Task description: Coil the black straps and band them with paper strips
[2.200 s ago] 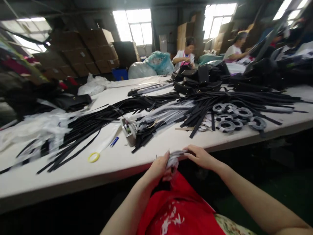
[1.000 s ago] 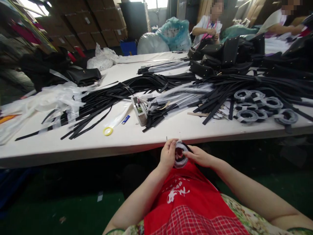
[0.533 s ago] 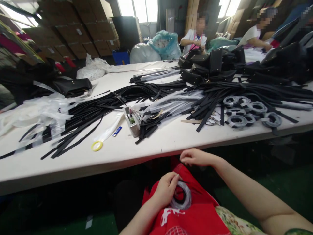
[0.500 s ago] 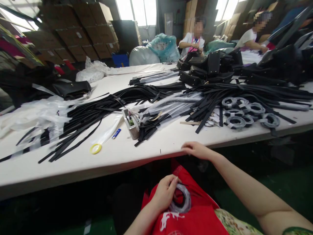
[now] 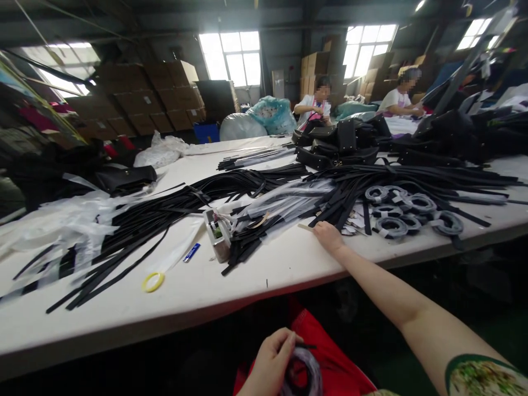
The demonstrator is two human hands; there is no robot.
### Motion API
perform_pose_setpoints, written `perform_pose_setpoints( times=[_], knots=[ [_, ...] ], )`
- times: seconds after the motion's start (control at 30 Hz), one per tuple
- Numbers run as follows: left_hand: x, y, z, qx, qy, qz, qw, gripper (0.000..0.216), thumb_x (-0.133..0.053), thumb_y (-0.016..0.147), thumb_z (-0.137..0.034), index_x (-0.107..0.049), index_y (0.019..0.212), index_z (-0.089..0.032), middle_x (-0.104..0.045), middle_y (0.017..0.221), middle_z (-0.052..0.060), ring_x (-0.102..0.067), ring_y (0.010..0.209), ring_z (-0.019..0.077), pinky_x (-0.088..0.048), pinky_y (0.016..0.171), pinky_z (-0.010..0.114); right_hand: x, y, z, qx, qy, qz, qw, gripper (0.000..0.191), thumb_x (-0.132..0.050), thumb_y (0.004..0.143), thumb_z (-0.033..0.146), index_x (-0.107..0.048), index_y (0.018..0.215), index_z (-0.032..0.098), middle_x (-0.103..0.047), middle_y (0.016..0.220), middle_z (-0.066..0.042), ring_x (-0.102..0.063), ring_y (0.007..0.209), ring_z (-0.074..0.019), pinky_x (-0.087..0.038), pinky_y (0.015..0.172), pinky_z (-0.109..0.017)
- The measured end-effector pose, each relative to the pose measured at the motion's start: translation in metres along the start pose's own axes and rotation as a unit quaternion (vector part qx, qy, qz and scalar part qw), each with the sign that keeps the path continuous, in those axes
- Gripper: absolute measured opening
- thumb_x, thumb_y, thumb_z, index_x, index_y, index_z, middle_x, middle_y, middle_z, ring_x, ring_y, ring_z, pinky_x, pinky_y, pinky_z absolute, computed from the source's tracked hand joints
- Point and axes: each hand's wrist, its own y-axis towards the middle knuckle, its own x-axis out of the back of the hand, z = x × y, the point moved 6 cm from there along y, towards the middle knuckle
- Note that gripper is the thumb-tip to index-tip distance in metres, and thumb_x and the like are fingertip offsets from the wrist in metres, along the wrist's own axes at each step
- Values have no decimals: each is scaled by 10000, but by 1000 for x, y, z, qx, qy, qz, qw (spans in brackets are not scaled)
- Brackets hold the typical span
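Note:
My left hand stays low over my red apron, its fingers closed on a coiled black strap wrapped in clear film. My right hand is stretched out onto the white table, fingers down at the near end of a pile of black straps, beside a thin wooden stick. Whether it grips anything is hidden. Several finished strap coils lie just right of that hand.
A tape dispenser, a blue lighter and a yellow tape ring lie left of centre. More black straps, clear plastic sleeves and black bags cover the table. Two other people work at the far end.
My right hand left the coil at my lap and reached forward onto the table to the strap pile. My left hand kept the coil and sank lower in view.

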Motion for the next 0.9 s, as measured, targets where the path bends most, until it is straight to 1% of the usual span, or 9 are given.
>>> perform_pose_setpoints(
  times=[0.2,0.33,0.4,0.47,0.53,0.6,0.67,0.77,0.9],
  knots=[
    [0,-2,-4,2,-6,7,1000,478,-491,884,-586,-708,883,-159,-610,753,17,-525,697,154,-416,673,255,9,4,4,-29,12,-4,1000,238,-465,944,146,-696,904,101,-672,996,-181,-558,995,-253,-414,845,-314],
    [3,-4,-3,4,-70,14,997,521,-513,862,-613,-725,868,-137,-646,770,38,-558,712,157,-433,689,263,39,0,18,-56,43,-15,997,321,-353,984,155,-657,1008,52,-669,1034,-212,-608,904,-238,-428,759,-302],
    [2,-6,0,32,-139,15,990,571,-511,841,-653,-723,885,-125,-657,730,45,-569,640,149,-444,649,268,55,-20,39,-36,74,1,997,367,-294,1013,210,-635,1071,84,-692,987,-153,-623,844,-204,-430,733,-277],
    [-1,-8,6,75,-203,25,976,621,-510,818,-687,-712,953,-116,-646,643,39,-554,529,139,-435,564,264,72,-52,69,31,142,48,988,359,-322,1014,296,-651,1026,153,-705,865,-62,-625,783,-169,-427,711,-244],
    [-4,-8,12,103,-240,37,965,654,-521,800,-697,-706,991,-100,-627,563,34,-545,474,143,-421,523,258,91,-91,103,133,257,135,948,310,-462,950,390,-682,887,181,-695,769,-20,-614,719,-161,-416,665,-234],
    [-5,-6,16,115,-257,39,959,652,-547,783,-687,-712,985,-89,-633,558,39,-550,469,149,-424,526,263,106,-129,128,197,290,243,904,272,-567,877,409,-691,773,190,-682,690,0,-590,632,-140,-379,596,-228],
    [-4,-3,16,105,-252,34,961,610,-560,794,-651,-724,976,-93,-672,639,56,-568,517,149,-441,573,269,118,-156,143,234,237,288,898,259,-601,841,394,-691,704,193,-682,653,-5,-582,589,-137,-332,555,-239],
    [-5,-2,4,70,-219,45,972,526,-561,821,-595,-736,939,-112,-700,768,66,-595,639,161,-456,668,271,124,-176,160,256,113,273,920,244,-584,829,349,-701,693,183,-712,672,-52,-634,608,-178,-303,533,-263],
    [-5,-2,-11,38,-116,49,991,480,-571,822,-587,-709,792,-128,-679,753,44,-589,722,184,-452,706,270,105,-185,187,274,52,291,915,242,-562,818,339,-720,768,163,-737,727,-86,-680,630,-229,-339,497,-276]
  ],
)
